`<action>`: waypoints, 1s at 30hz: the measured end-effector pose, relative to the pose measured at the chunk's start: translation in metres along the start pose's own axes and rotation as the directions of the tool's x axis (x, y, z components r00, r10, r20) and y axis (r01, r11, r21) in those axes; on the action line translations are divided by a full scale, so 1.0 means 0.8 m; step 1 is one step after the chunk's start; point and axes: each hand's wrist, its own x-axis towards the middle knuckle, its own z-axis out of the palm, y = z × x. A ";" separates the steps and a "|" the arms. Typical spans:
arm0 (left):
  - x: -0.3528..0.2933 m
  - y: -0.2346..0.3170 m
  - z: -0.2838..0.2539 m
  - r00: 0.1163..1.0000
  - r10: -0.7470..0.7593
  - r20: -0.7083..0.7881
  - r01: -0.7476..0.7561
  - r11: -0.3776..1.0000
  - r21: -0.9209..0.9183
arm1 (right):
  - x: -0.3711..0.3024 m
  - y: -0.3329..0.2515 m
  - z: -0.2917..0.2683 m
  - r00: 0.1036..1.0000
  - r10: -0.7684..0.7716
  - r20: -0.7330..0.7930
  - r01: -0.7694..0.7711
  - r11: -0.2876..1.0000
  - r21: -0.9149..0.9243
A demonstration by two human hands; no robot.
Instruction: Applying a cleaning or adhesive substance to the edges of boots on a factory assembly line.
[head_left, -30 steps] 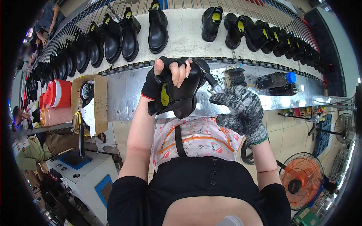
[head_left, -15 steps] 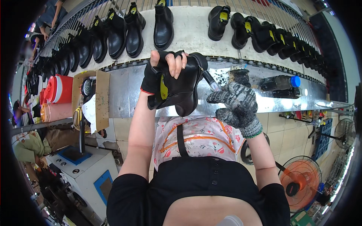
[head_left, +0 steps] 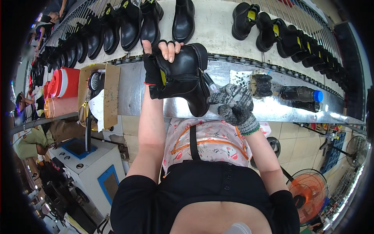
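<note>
A black ankle boot (head_left: 183,76) with a yellow lining is held on its side above the metal bench. My left hand (head_left: 160,58), in a black fingerless glove, grips it by the shaft, with the fingertips over the upper. My right hand (head_left: 234,104) wears a grey knitted glove and is closed around a slim pen-like tool (head_left: 210,83) with a clear barrel and dark front end. The tool's tip meets the edge of the boot's sole near the heel; whether it is a brush or a pen I cannot tell.
Behind the metal bench (head_left: 130,93), black boots (head_left: 184,23) line a pale conveyor. A dark stained sponge-like block (head_left: 261,85) and bottles of dark liquid (head_left: 299,94) stand right. At left are a cardboard box (head_left: 112,87) with scissors (head_left: 83,111) and a red jug (head_left: 68,83).
The view has shifted, so the bench and conveyor appear farther right. Both hands have moved left relative to the bench, and the boot has turned slightly, with the tool still at its sole edge.
</note>
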 end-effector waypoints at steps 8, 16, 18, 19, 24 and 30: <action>-0.003 0.008 -0.032 0.999 0.029 0.025 -0.029 0.999 -0.022 | -0.006 -0.001 0.006 0.995 0.075 0.066 -0.087 0.973 0.215; 0.000 0.009 -0.048 1.000 0.006 0.018 -0.005 0.999 -0.037 | -0.028 0.013 -0.003 0.980 0.021 0.198 -0.083 0.948 0.309; 0.001 0.008 -0.052 1.000 -0.009 0.008 0.009 1.000 -0.022 | -0.032 0.011 -0.010 0.971 0.024 0.237 -0.077 0.973 0.219; 0.002 0.009 -0.054 1.000 -0.010 0.007 0.010 1.000 -0.024 | -0.037 0.012 -0.011 0.970 0.026 0.241 -0.080 0.973 0.218; 0.006 0.008 -0.070 0.998 -0.048 -0.026 0.048 0.999 -0.006 | -0.060 0.010 -0.011 0.979 0.063 0.193 -0.107 0.969 0.223; 0.015 0.012 -0.111 0.994 -0.022 -0.109 0.037 0.989 0.140 | -0.081 0.016 0.002 0.892 0.320 0.318 -0.451 0.597 0.664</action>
